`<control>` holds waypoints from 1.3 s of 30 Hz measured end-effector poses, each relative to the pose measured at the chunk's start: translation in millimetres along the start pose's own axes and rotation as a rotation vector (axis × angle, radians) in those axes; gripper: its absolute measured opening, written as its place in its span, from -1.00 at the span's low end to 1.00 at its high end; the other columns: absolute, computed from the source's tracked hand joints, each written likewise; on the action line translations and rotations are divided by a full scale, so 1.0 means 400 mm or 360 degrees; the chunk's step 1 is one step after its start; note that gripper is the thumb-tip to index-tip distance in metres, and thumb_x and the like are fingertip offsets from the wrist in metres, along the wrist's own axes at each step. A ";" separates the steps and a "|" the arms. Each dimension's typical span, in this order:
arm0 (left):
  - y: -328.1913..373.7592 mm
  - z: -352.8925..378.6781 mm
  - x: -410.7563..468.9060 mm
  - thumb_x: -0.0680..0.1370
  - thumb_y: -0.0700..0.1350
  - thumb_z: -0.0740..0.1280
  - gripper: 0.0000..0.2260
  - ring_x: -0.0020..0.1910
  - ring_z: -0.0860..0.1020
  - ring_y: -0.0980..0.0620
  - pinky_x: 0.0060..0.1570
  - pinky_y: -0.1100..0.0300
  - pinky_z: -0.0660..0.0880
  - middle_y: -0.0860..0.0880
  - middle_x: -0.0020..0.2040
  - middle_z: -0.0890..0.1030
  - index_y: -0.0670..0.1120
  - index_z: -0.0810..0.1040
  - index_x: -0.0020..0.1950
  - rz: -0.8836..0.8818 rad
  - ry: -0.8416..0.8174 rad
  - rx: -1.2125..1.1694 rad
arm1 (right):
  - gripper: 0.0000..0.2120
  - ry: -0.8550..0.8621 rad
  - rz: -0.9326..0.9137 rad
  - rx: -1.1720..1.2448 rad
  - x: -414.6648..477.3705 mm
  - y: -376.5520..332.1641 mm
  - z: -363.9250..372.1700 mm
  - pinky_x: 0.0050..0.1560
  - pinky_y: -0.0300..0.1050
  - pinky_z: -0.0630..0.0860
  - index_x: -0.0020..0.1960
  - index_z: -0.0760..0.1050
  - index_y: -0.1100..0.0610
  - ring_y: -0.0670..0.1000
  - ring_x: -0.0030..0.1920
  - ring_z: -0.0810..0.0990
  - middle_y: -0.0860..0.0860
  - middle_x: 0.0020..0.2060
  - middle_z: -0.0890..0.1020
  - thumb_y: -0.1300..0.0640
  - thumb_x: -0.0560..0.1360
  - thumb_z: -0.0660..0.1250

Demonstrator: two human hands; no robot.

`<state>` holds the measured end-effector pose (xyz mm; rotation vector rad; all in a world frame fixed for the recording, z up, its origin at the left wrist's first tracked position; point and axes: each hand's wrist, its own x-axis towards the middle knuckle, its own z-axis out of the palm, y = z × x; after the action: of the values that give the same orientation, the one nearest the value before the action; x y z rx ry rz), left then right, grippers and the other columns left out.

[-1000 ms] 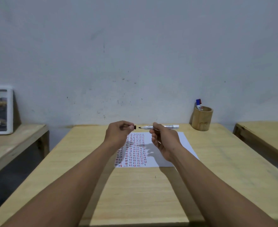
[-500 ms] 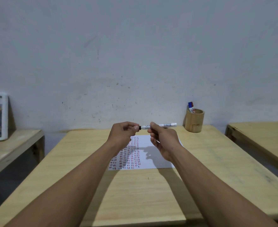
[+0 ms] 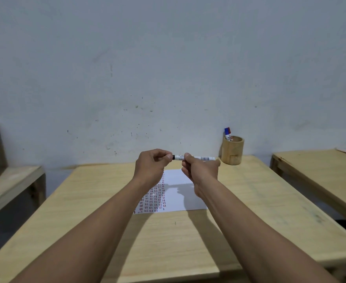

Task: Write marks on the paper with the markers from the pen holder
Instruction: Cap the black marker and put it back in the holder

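Marker (image 3: pixel 194 158) held level above paper (image 3: pixel 178 193), my right hand (image 3: pixel 200 170) pinching barrel, left hand (image 3: pixel 153 166) closed on cap end. Paper's left part already marked; rest blank. Another marker waits in pen holder (image 3: pixel 232 151).

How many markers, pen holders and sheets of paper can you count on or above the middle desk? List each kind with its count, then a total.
Markers: 2 (held marker, blue-capped marker)
Pen holder: 1
Paper: 1
Total: 4
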<state>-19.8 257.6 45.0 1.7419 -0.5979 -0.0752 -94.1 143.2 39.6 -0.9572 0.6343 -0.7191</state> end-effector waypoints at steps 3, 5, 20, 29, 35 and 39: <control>0.019 0.019 0.005 0.54 -0.07 0.43 -0.92 -0.12 0.62 0.03 0.06 -0.05 0.58 -0.03 -0.13 0.71 0.00 0.72 -0.05 0.0041 0.0028 0.0060 | -0.42 -0.0054 -0.0217 -0.0342 0.001 -0.015 -0.012 0.00 0.08 0.67 0.50 0.25 0.04 0.02 -0.32 0.59 0.07 -0.29 0.63 0.23 0.54 0.38; 0.036 0.030 0.012 0.53 -0.08 0.43 -0.93 -0.08 0.65 -0.04 0.03 -0.04 0.60 -0.01 -0.15 0.70 0.00 0.72 -0.07 0.0051 0.0054 0.0056 | -0.79 -0.0121 -0.0326 -0.0677 0.003 -0.029 -0.025 -0.02 0.11 0.68 0.20 0.52 0.13 0.04 -0.28 0.60 0.09 -0.21 0.65 0.17 0.58 0.31; 0.170 0.258 0.132 0.61 0.04 0.25 -0.80 -0.07 0.65 0.00 -0.02 0.12 0.53 0.08 -0.12 0.70 0.04 0.65 0.05 0.0270 -0.0008 0.0079 | -0.86 -0.0053 -0.0978 -0.1698 0.163 -0.206 -0.180 -0.28 -0.08 0.35 0.05 0.62 0.08 0.12 -0.12 0.56 0.01 -0.31 0.58 0.07 0.59 0.31; 0.049 0.481 0.244 0.60 0.00 0.31 -0.72 0.01 0.54 0.04 0.02 0.19 0.44 0.00 0.10 0.62 -0.04 0.55 0.29 0.0153 -0.0172 0.0302 | -0.81 0.0141 -0.0997 -0.1605 0.349 -0.310 -0.249 -0.07 -0.05 0.50 0.07 0.61 0.16 0.08 -0.04 0.61 0.03 -0.08 0.66 0.07 0.62 0.28; -0.031 0.603 0.313 0.46 0.04 0.50 -0.30 0.32 0.49 -0.08 0.24 0.04 0.48 -0.12 0.38 0.49 -0.05 0.29 0.53 0.0072 -0.0304 0.0377 | -0.84 0.0147 -0.1025 -0.1430 0.463 -0.344 -0.258 -0.37 -0.24 0.41 0.23 0.44 0.06 -0.17 -0.27 0.53 -0.09 -0.19 0.55 0.10 0.66 0.23; -0.055 0.647 0.329 0.42 0.07 0.53 -0.26 0.19 0.54 0.00 -0.02 0.25 0.50 -0.08 0.38 0.50 -0.07 0.31 0.51 0.0067 -0.0326 0.0284 | -0.84 0.0114 -0.0984 -0.1503 0.520 -0.336 -0.261 -0.39 -0.24 0.36 0.22 0.44 0.08 -0.12 -0.28 0.55 -0.02 -0.18 0.59 0.13 0.65 0.22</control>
<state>8.1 -27.1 -9.8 1.9069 -0.8115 -0.1770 -81.2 -122.1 79.5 -2.0626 0.7587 -1.0163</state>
